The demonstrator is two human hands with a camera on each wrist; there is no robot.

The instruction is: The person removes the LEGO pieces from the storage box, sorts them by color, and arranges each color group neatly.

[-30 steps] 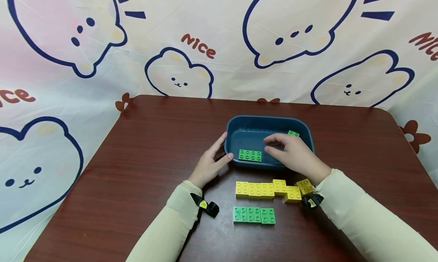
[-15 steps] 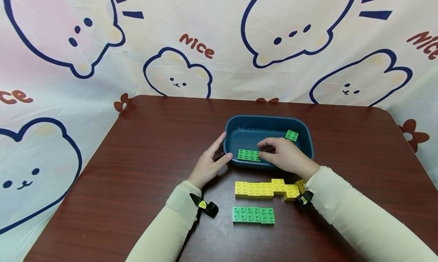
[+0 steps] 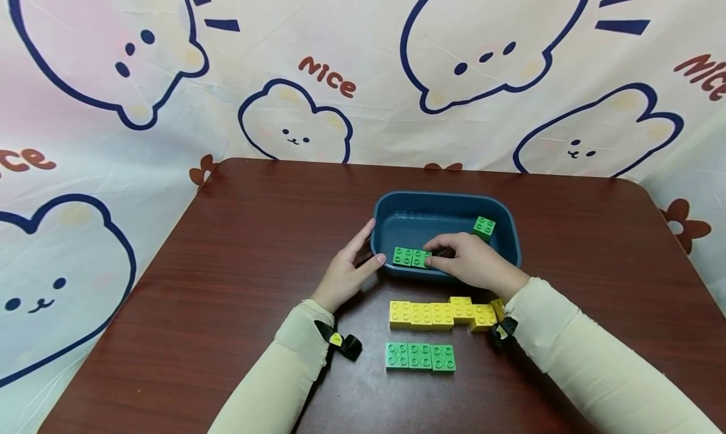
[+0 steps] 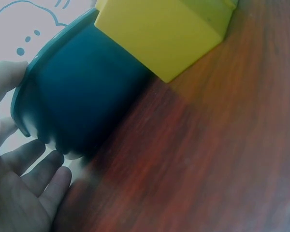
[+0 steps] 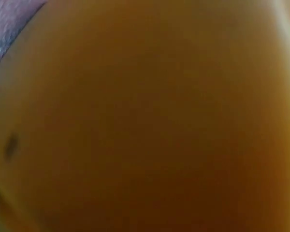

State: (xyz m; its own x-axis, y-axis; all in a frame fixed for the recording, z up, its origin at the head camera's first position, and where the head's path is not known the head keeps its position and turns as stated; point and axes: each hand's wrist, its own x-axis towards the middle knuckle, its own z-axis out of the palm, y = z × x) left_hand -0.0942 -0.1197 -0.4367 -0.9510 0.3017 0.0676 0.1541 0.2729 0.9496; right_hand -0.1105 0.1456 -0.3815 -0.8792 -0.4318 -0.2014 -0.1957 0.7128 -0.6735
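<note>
Inside the dark blue tray [image 3: 391, 201], two green toy bricks [image 3: 403, 256] lie side by side at the front left. My right hand [image 3: 473, 261] reaches in over the front rim and pinches the right one of this pair between thumb and index finger. Another green brick [image 3: 484, 227] is at the tray's right end. My left hand [image 3: 351, 267] rests against the tray's left end with fingers fairly straight, its thumb at the front-left corner. In the left wrist view, its fingers [image 4: 53, 188] touch the tray's outer wall [image 4: 82, 82].
In front of the tray, several yellow bricks [image 3: 421, 315] form a stepped row, the rightmost partly behind my right wrist. Three green bricks [image 3: 420, 356] line up nearer me on the brown table [image 3: 255, 245]. A blurred brownish-yellow surface fills the right wrist view.
My right hand has moved left inside the tray and closed on the right brick of the green pair. The green brick at the tray's right end has come into fuller view. My left hand stays put.
</note>
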